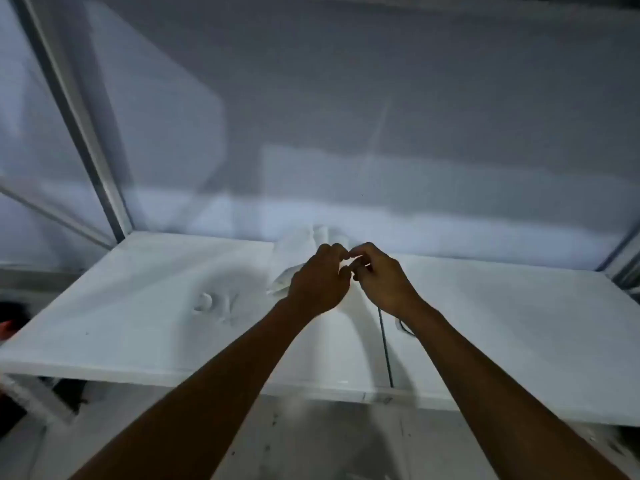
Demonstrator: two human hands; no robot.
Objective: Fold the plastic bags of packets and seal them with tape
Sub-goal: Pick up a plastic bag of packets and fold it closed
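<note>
A pale, washed-out plastic bag lies crumpled on the white table, near its far edge. My left hand and my right hand meet just in front of the bag's right side. Both have curled fingers, and their fingertips pinch together at one spot. What they pinch looks like a bit of the bag's plastic, but glare hides the detail. A faint ring shape, possibly a clear tape roll, sits on the table to the left, apart from both hands.
A thin dark cable runs from under my right wrist to the table's near edge. A metal frame post rises at the table's back left corner, with translucent sheeting behind the table. The floor below is grey.
</note>
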